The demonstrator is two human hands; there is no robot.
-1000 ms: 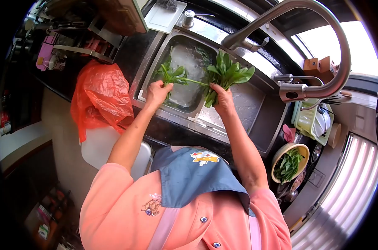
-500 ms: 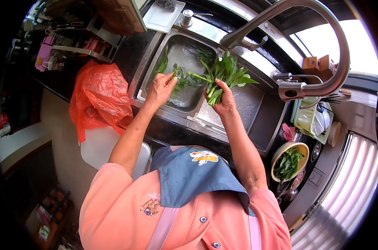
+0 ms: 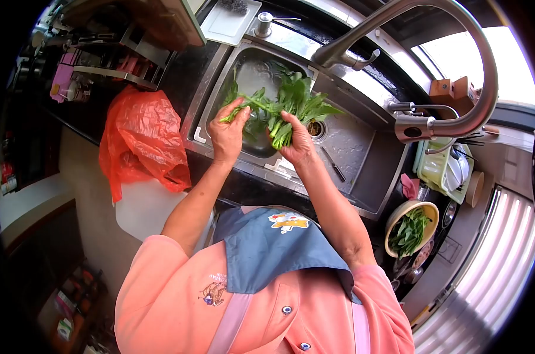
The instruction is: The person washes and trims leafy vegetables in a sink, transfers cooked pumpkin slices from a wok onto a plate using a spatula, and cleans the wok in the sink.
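Over the water-filled left basin (image 3: 257, 66) of the sink, my right hand (image 3: 297, 141) is closed around a bunch of leafy greens (image 3: 300, 100). The leaves fan up and to the right, and the cut stems poke out below the thumb. My left hand (image 3: 227, 134) pinches a single leafy stem (image 3: 253, 102) between thumb and fingertips, its leafy end reaching across to the bunch. More greens float in the water behind the hands, partly hidden. To the right of my right hand, a small knife (image 3: 333, 164) lies in the other basin near the drain (image 3: 315, 129).
A curved faucet (image 3: 480, 65) arches over the right side. An orange plastic bag (image 3: 142, 135) sits left of the sink. At the right stand a bowl (image 3: 433, 221) with leafy greens and a green dish rack (image 3: 424, 168). A soap pump (image 3: 264, 25) stands behind the basin.
My right hand has moved left and slightly down with the bunch, uncovering the drain and the knife. My left hand has shifted slightly, and its stem now meets the bunch.
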